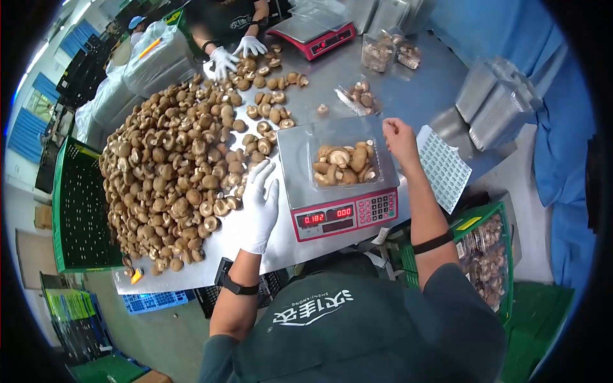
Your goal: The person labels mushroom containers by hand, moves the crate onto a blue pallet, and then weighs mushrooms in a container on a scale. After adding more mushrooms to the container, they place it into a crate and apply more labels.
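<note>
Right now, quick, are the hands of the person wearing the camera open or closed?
Left hand: open, near the mushroom pile.
Right hand: curled closed; can't tell if it holds anything.

A big pile of mushrooms (169, 172) sits on the left of the bench (424, 89). A scale (338, 220) stands right of the pile, with a box (345, 183) of mushrooms on top. A sheet (442, 167) lies just right of the scale. Another scale (316, 38) stands behind. A crate (483, 216) sits lower, at the right.
</note>
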A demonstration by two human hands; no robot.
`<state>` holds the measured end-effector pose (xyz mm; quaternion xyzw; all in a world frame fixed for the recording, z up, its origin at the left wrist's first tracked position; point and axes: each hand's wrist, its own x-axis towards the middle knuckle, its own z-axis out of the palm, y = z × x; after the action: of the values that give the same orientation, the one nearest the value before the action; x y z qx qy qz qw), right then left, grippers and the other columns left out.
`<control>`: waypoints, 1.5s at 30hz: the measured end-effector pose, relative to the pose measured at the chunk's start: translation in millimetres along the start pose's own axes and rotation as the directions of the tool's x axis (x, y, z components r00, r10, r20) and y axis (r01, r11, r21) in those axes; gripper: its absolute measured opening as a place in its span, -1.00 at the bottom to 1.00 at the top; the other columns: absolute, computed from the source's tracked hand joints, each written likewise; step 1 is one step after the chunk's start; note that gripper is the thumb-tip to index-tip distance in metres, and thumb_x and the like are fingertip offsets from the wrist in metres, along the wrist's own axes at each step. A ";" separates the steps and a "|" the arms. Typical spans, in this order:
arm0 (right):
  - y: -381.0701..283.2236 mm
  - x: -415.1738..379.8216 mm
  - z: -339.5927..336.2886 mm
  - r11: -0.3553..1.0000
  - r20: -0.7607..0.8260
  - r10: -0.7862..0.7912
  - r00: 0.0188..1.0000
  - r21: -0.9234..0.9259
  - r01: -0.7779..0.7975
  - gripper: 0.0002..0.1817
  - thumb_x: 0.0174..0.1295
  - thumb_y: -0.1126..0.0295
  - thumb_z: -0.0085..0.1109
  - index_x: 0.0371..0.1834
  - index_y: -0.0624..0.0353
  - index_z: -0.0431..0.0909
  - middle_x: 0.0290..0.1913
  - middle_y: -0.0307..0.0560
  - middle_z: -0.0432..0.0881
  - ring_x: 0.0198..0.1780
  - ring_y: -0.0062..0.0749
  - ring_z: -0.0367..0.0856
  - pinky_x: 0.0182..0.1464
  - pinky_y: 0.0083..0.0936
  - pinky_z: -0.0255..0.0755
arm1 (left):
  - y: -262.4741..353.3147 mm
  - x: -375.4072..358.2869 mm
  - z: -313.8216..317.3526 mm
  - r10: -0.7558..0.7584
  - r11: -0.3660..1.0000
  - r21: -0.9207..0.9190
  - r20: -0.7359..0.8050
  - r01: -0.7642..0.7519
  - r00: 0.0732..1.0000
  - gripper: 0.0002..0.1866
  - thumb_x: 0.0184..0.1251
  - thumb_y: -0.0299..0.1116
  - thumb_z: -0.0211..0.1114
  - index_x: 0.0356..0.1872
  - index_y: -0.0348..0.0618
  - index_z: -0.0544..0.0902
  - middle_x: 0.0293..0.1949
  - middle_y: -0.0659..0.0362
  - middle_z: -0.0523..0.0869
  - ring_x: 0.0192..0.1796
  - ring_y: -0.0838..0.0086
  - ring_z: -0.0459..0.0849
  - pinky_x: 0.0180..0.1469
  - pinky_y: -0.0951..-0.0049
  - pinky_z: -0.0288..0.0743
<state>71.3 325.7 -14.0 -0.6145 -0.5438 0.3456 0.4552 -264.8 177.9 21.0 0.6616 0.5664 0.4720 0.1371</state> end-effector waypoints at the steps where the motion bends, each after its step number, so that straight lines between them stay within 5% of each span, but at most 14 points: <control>1: 3.4 5.5 2.2 0.998 0.000 -0.032 0.999 -0.061 0.032 -0.78 0.34 0.30 0.19 -0.14 0.24 0.64 -0.50 -0.19 0.65 -0.50 -0.57 0.57 -0.39 -0.52 0.44 | -1.8 -4.6 0.7 -0.065 0.997 -0.030 0.020 0.065 0.998 -0.67 0.39 -0.53 0.22 0.15 -0.21 0.61 0.17 -0.03 0.61 0.24 0.14 0.58 0.26 0.28 0.44; 4: 3.0 15.8 8.1 0.991 0.027 -0.009 1.000 -0.136 0.013 -0.74 0.31 0.27 0.22 -0.07 0.21 0.63 -0.42 -0.08 0.70 -0.43 -0.43 0.64 -0.26 -0.44 0.51 | -5.7 -19.3 3.7 -0.185 0.979 -0.076 0.069 0.190 0.980 -0.72 0.44 -0.48 0.22 0.13 -0.23 0.63 0.05 0.05 0.69 0.02 0.40 0.68 0.09 0.44 0.53; 7: 10.7 25.2 12.2 0.978 0.040 -0.061 0.997 -0.195 0.067 -0.70 0.29 0.24 0.24 -0.04 0.21 0.63 -0.38 -0.03 0.72 -0.38 -0.35 0.68 -0.22 -0.42 0.53 | 1.4 -31.6 3.2 -0.302 0.953 0.002 0.105 0.304 0.947 -0.70 0.45 -0.46 0.24 0.15 -0.22 0.62 -0.08 0.11 0.73 -0.06 0.44 0.70 0.03 0.47 0.56; 14: 19.7 36.5 19.4 0.966 0.052 0.009 0.999 -0.260 0.005 -0.61 0.28 0.15 0.26 0.00 0.22 0.62 -0.29 0.09 0.74 -0.23 -0.17 0.73 -0.10 -0.33 0.55 | -9.3 -47.8 10.0 -0.374 0.889 -0.259 0.064 0.377 0.925 -0.71 0.51 -0.41 0.18 0.15 -0.26 0.61 -0.07 0.13 0.73 -0.12 0.53 0.70 -0.04 0.53 0.57; 16: 25.0 39.4 21.4 0.951 0.050 -0.027 0.998 -0.307 0.042 -0.58 0.28 0.12 0.26 0.01 0.23 0.62 -0.27 0.10 0.74 -0.22 -0.14 0.72 -0.10 -0.32 0.55 | -4.3 -45.8 6.4 -0.493 0.806 -0.266 0.195 0.530 0.848 -0.69 0.54 -0.37 0.15 0.20 -0.24 0.58 0.04 0.10 0.68 -0.01 0.47 0.66 0.08 0.45 0.54; 18: 26.6 39.0 22.3 0.957 0.032 -0.013 0.999 -0.291 0.022 -0.55 0.27 0.07 0.27 0.03 0.23 0.62 -0.27 0.10 0.73 -0.22 -0.12 0.72 -0.10 -0.31 0.54 | -11.5 -47.5 10.2 -0.488 0.805 -0.271 0.204 0.528 0.849 -0.69 0.54 -0.38 0.15 0.20 -0.25 0.57 0.02 0.11 0.69 -0.02 0.49 0.65 0.07 0.47 0.54; 22: 21.8 32.4 23.7 0.959 0.038 0.011 0.999 -0.282 0.000 -0.53 0.27 0.09 0.27 0.05 0.26 0.61 -0.30 0.08 0.72 -0.25 -0.15 0.71 -0.09 -0.32 0.54 | -9.3 -47.2 11.9 -0.517 0.749 -0.313 0.275 0.584 0.810 -0.68 0.54 -0.38 0.16 0.20 -0.26 0.57 -0.06 0.17 0.71 -0.04 0.55 0.65 0.01 0.51 0.55; 28: 3.4 25.2 23.8 0.983 0.162 0.179 0.970 -0.076 -0.169 -0.52 0.27 0.19 0.30 0.12 0.33 0.56 -0.35 -0.12 0.68 -0.41 -0.52 0.59 -0.41 -0.51 0.45 | -3.5 -47.3 23.8 -0.603 0.632 -0.385 0.302 0.673 0.739 -0.72 0.56 -0.33 0.13 0.13 -0.27 0.59 -0.27 0.21 0.68 -0.35 0.61 0.58 -0.25 0.56 0.54; 30: 3.1 20.8 26.7 0.984 0.154 0.177 0.972 -0.006 -0.178 -0.51 0.27 0.24 0.31 0.17 0.33 0.54 -0.35 -0.16 0.65 -0.46 -0.60 0.53 -0.51 -0.59 0.36 | -0.5 -45.8 23.8 -0.565 0.675 -0.387 0.276 0.628 0.778 -0.72 0.56 -0.30 0.13 0.09 -0.26 0.60 -0.33 0.23 0.66 -0.38 0.64 0.56 -0.31 0.58 0.51; 32: 1.2 18.1 27.3 0.986 0.171 0.153 0.973 0.034 -0.161 -0.49 0.27 0.27 0.31 0.21 0.36 0.51 -0.35 -0.14 0.64 -0.46 -0.60 0.52 -0.51 -0.59 0.35 | 10.8 -40.6 21.5 -0.628 0.618 -0.318 0.351 0.719 0.695 -0.73 0.56 -0.26 0.14 0.02 -0.26 0.61 -0.37 0.23 0.66 -0.42 0.64 0.55 -0.35 0.59 0.49; 38: 3.0 16.2 28.5 0.979 0.161 0.173 0.972 0.077 -0.187 -0.43 0.24 0.30 0.32 0.25 0.42 0.47 -0.32 -0.10 0.67 -0.46 -0.60 0.51 -0.50 -0.60 0.36 | 26.9 -24.2 28.3 -0.581 0.632 -0.266 0.459 0.728 0.672 -0.64 0.57 -0.13 0.11 -0.18 -0.29 0.60 -0.49 0.18 0.69 -0.59 0.62 0.56 -0.48 0.57 0.46; 40: 4.8 16.3 30.0 0.977 0.135 0.181 0.974 0.089 -0.194 -0.49 0.24 0.29 0.31 0.17 0.39 0.54 -0.34 -0.11 0.67 -0.46 -0.59 0.51 -0.50 -0.60 0.36 | 28.7 -18.0 31.0 -0.611 0.536 -0.259 0.538 0.803 0.581 -0.61 0.57 -0.10 0.09 -0.23 -0.30 0.59 -0.50 0.17 0.70 -0.60 0.60 0.58 -0.53 0.57 0.47; 45: -0.2 20.2 33.2 0.969 0.171 0.242 0.955 0.009 -0.247 -0.70 0.25 0.27 0.30 -0.10 0.30 0.68 -0.37 -0.13 0.71 -0.41 -0.52 0.59 -0.39 -0.47 0.45 | 32.5 -9.1 36.7 -0.594 0.523 -0.260 0.572 0.812 0.566 -0.61 0.57 -0.09 0.08 -0.23 -0.28 0.57 -0.50 0.13 0.71 -0.60 0.58 0.60 -0.54 0.58 0.49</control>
<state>44.1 351.7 -23.8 -0.6388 -0.4949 0.4580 0.3705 -215.2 172.5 21.0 0.3894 0.6037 0.3486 0.6020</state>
